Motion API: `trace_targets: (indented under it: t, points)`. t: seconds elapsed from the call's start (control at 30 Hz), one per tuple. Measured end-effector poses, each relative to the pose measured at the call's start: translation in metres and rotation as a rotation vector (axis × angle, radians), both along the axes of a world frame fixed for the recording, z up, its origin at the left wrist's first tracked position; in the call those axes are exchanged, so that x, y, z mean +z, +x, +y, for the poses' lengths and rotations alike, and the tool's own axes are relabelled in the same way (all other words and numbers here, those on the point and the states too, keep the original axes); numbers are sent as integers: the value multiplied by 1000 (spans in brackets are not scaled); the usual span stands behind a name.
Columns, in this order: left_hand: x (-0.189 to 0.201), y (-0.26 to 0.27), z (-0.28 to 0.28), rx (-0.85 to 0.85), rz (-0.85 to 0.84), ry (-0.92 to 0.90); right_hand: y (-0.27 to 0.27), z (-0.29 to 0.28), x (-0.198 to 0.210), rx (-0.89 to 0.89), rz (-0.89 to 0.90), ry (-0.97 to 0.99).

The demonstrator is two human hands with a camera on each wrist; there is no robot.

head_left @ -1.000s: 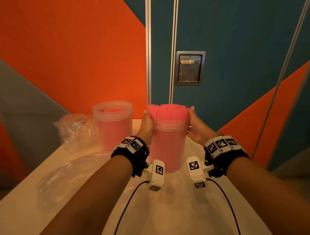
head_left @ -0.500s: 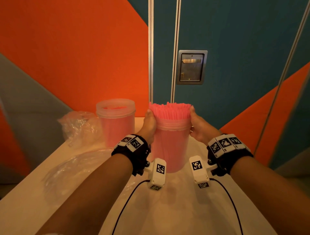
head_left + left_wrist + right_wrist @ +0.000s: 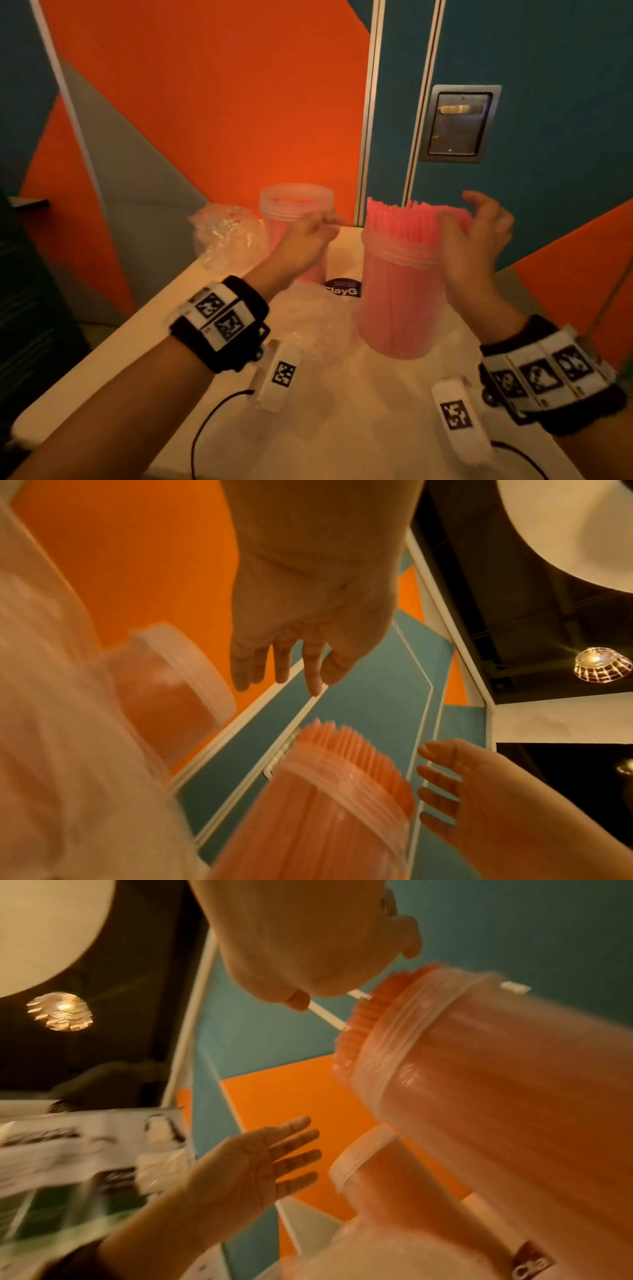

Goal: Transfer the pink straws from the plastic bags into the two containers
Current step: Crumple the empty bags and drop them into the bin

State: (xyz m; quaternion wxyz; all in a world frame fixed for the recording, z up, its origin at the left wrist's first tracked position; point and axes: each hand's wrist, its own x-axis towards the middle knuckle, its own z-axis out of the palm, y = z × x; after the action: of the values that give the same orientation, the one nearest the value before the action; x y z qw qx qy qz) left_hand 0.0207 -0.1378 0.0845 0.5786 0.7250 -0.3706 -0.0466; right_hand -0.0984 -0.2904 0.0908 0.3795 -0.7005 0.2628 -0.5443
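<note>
A clear container (image 3: pixel 394 301) packed with upright pink straws (image 3: pixel 404 216) stands on the table, right of centre. A second clear container (image 3: pixel 294 205) with pink straws inside stands behind it to the left. My left hand (image 3: pixel 308 240) hovers between the two containers, in front of the far one, with its fingers (image 3: pixel 281 666) straight and empty. My right hand (image 3: pixel 476 233) is beside the near container's rim on the right, its fingers (image 3: pixel 441 777) spread and apart from the container (image 3: pixel 325 818). The left hand (image 3: pixel 260 1161) also shows an empty palm in the right wrist view.
A crumpled clear plastic bag (image 3: pixel 226 236) lies left of the far container. Another clear bag (image 3: pixel 315 325) lies on the pale table (image 3: pixel 342 428) in front of it. A dark round label (image 3: pixel 342 287) lies between the containers. The orange and teal wall rises right behind.
Both hands have let go of the straw-filled container, which they held at its rim. The left hand has moved left toward the far container, and the right hand has drawn off to the right.
</note>
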Motion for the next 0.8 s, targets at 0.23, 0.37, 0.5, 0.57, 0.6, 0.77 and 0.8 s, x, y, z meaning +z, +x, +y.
trace_targets:
  t: [0.23,0.37,0.5,0.57,0.6,0.77,0.8]
  points:
    - [-18,20,120,214,34,97,48,101,-36,342,323,-426]
    - [-52,18,174,355,-67,422,75,116,-68,542,940,-559]
    - [-91,20,192,308,97,501,90,110,-97,514,1197,-338]
    - [-108,22,188,311,130,479,95,105,-111,462,1185,-262]
    - [-115,23,186,329,111,471,97,105,-114,483,1151,-217]
    - [-112,24,163,372,196,44,99,111,-113,1044,760,224]
    - [-106,21,156,325,241,-38,95,120,-107,1185,685,293]
